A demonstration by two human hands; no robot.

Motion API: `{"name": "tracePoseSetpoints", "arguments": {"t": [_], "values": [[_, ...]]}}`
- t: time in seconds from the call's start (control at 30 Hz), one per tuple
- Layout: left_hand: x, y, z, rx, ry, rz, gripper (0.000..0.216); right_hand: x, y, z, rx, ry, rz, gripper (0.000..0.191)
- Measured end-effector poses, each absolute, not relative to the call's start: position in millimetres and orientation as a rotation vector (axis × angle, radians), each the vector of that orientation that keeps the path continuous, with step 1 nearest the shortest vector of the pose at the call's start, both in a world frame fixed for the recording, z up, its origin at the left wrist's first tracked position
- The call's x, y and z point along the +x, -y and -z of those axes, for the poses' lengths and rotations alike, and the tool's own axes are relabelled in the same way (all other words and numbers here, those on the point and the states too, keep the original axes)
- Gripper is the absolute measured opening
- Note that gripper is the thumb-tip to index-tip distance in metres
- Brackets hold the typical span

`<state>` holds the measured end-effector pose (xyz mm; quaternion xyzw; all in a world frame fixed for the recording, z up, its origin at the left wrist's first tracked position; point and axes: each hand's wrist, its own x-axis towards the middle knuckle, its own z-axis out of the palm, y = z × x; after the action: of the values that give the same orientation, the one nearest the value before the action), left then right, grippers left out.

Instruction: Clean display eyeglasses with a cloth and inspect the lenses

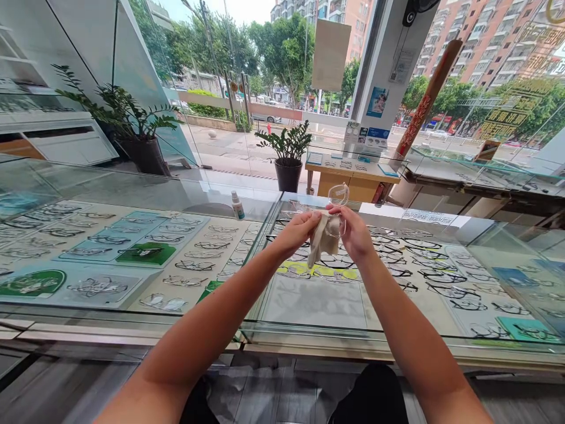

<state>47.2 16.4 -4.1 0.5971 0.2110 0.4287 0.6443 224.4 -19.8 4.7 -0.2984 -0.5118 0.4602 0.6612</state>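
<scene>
Above the glass display counter [309,321], my left hand [296,231] is closed on a beige cleaning cloth [321,242] that hangs down between my hands. My right hand [354,233] grips a pair of clear-framed eyeglasses [338,195]. One lens stands up above the fingers, and the other is lower, beside the cloth. Part of the frame is hidden behind the fingers. Whether my right fingers also touch the cloth, I cannot tell.
A small white spray bottle [238,206] stands on the counter to the left. Rows of eyeglasses [194,265] lie under the glass on both sides. Beyond the counter are a potted plant [288,171] and a wooden table [326,176] near the window.
</scene>
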Motion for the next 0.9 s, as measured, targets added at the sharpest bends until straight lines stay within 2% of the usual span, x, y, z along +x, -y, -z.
{"name": "tracePoseSetpoints", "arguments": {"t": [0.63,0.9], "values": [[46,-8,-3,1.461,-0.337,-0.892,0.055,223,21,-4,-0.682,1.107,-1.200,0.033],[46,-5,-4,1.444,-0.291,-0.878,0.056,222,23,-5,-0.681,1.057,-1.228,0.030]]}}
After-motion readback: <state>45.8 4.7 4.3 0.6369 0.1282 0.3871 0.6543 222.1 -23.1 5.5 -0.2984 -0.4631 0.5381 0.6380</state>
